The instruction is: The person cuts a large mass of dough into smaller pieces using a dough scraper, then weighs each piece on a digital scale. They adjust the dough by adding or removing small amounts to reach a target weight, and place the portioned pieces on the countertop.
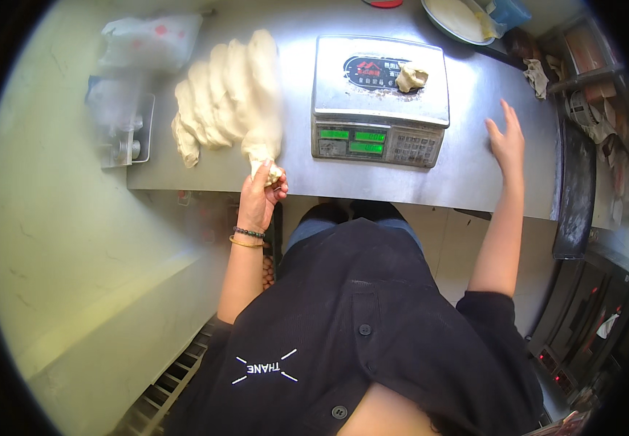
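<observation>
My left hand (263, 191) grips the near end of a long strip of pale dough (233, 92) at the table's front edge. Thick folds of this dough lie side by side on the left of the metal table. A digital scale (380, 103) with green lit displays stands to the right of the dough. On its steel pan rests a small torn lump of dough (411, 78). Past the scale's right side, my right hand (507, 133) hovers over the table with fingers apart, holding nothing.
A metal bowl (456, 22) of pale dough stands at the back right. Behind the dough at the left are a plastic bag (148, 41) and a metal tray (143, 128). A cluttered shelf (592, 71) lines the right side. Eggs (268, 271) sit below the table.
</observation>
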Motion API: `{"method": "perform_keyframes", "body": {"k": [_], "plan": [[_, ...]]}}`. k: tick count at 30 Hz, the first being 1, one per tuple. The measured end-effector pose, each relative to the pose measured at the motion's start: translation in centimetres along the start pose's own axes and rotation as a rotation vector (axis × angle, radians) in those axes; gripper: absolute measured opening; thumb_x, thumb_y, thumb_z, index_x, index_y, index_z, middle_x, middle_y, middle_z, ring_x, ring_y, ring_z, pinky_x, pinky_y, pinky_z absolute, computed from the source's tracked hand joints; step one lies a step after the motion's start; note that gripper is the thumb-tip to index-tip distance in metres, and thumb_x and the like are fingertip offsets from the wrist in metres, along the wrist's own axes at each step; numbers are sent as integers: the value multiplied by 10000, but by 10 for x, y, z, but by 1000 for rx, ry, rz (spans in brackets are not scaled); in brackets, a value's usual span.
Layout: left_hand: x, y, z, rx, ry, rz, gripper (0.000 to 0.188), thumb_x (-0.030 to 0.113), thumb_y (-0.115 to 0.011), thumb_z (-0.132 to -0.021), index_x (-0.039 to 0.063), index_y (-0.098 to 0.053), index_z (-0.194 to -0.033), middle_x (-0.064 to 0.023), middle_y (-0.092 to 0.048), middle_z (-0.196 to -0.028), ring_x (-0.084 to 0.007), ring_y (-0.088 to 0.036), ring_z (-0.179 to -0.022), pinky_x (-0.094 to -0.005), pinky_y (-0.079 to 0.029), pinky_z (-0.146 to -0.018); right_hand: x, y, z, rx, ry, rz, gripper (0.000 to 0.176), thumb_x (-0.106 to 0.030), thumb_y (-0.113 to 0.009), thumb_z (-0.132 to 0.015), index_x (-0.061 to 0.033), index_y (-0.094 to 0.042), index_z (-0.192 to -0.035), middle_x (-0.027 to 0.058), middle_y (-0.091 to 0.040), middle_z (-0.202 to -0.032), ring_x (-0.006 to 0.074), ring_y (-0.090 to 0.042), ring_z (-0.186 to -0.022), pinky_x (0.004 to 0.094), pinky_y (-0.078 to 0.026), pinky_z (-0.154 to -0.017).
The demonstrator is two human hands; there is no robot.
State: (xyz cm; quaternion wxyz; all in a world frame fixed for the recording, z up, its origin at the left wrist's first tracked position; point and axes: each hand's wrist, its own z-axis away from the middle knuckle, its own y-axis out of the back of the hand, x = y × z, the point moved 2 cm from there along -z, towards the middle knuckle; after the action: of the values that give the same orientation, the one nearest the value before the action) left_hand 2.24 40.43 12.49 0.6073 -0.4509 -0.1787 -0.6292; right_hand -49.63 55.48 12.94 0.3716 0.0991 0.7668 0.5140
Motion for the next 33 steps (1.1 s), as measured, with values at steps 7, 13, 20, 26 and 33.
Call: {"method": "perform_keyframes", "body": {"k": [7,13,20,26,33], "plan": [[-1,-6,12,-112,-101,48,238,185,-687,-1021,63,-587,-1199,-52,-628,-1073,-118,-594,-937,-261,-510,-781,-107,-90,-50,-57,482,-105,619,-343,-765,-921,-140,-580,-1476,346,-415,-1554,499,-421,-1430,482,-359,-1193],[18,-33,31,-189,-192,-46,433,26,-731,-957,20,-576,-1361,-63,-646,-1226,-99,-596,-1061,-246,-490,-947,-138,-150,-54,-93,456,-20,406,-207,-665,-966,-100,-639,-1356,267,-576,-1388,438,-558,-1257,484,-458,-1082],[43,-65,50,-211,-400,-321,484,9,-744,-937,20,-623,-1406,-20,-645,-1171,-75,-574,-1010,-234,-477,-911,-184,-104,13,-687,-406,-1414,343,-352,-454,-1075,-121,-707,-1075,51,-695,-938,164,-662,-844,318,-530,-723],[57,-94,47,-150,-852,-877,557,-6,-800,-807,49,-690,-1349,-64,-653,-993,-207,-596,-948,-318,-482,-857,-263,-79,122,-1141,-46,-976,558,-577,-566,-1040,-57,-753,-960,-5,-675,-764,86,-571,-662,268,-493,-646],[40,-93,48,-172,-906,-1208,224,43,-749,-792,-1,-699,-1006,-149,-617,-892,-357,-576,-864,-425,-476,-761,-260,-64,132,-765,301,-703,508,-460,-568,-1050,-51,-754,-811,136,-737,-800,322,-711,-754,413,-526,-667]]}}
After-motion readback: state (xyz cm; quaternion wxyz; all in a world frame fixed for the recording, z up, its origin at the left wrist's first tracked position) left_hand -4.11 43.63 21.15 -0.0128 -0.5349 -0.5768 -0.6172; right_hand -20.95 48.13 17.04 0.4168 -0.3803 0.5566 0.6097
